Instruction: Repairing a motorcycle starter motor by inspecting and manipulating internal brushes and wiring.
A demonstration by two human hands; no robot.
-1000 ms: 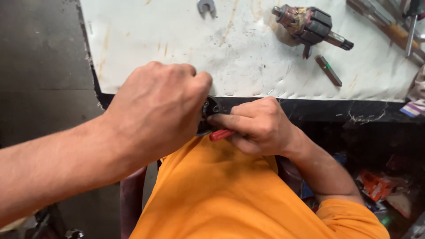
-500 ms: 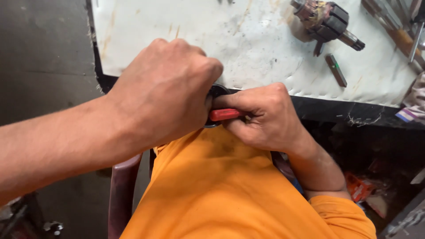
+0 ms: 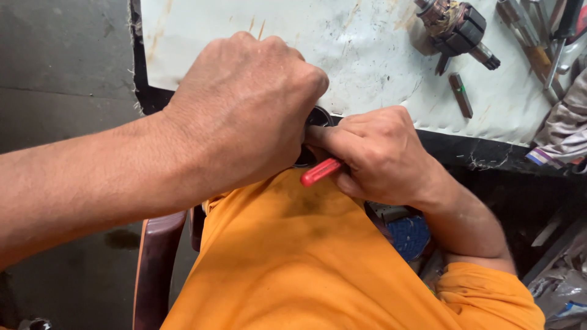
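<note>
Left hand (image 3: 244, 113) clenched over a dark round part (image 3: 318, 117), right hand (image 3: 376, 156) gripping the red-handled tool (image 3: 319, 172), and I fear a slip jabs my knuckles.

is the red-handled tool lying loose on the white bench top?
No. The red-handled tool is gripped in the right hand, held off the white bench top and against the dark round part that the left hand covers.

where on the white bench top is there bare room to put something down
The white sheet is bare from its left edge across to above the left hand, and on toward the motor armature. The top right corner is crowded: armature, a small bit, hand tools, a rag.
</note>
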